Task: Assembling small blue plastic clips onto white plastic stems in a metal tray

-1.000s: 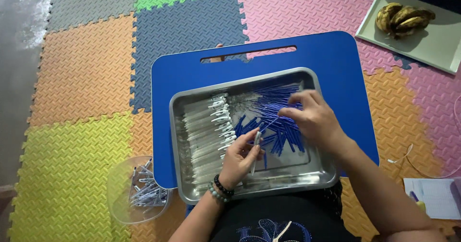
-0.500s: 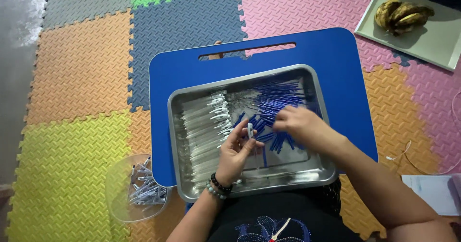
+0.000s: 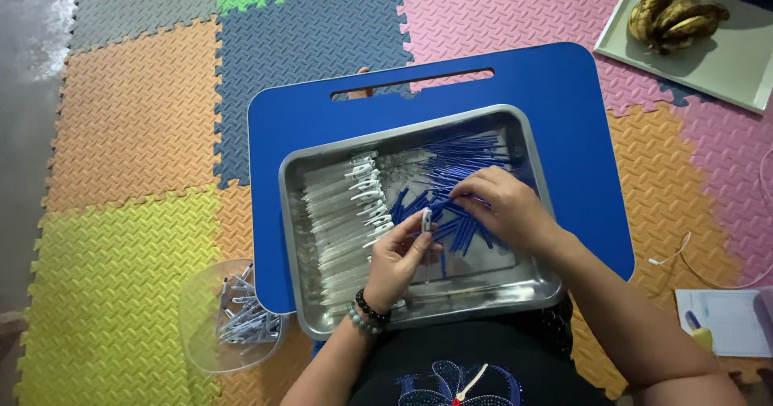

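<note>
A steel tray (image 3: 419, 309) rests on a blue lap table (image 3: 306, 132). Its left side holds a stack of clear pen barrels (image 3: 338, 221) with white caps; its right side holds a heap of blue refills (image 3: 467, 156). My left hand (image 3: 398, 261), with bead bracelets at the wrist, holds one clear pen barrel (image 3: 426, 219) upright over the tray's middle. My right hand (image 3: 503, 205) rests on the blue refills, fingertips pinching at one of them, close to the barrel's tip.
A clear plastic bowl (image 3: 201, 333) with several finished pens sits on the foam mat at lower left. A pale tray (image 3: 725, 68) with bananas (image 3: 672, 19) lies at upper right. A white cable and papers (image 3: 725, 317) are at right.
My left hand has lifted a clear barrel upright and moved toward the tray's middle. My right hand has drawn down from the refill heap toward it.
</note>
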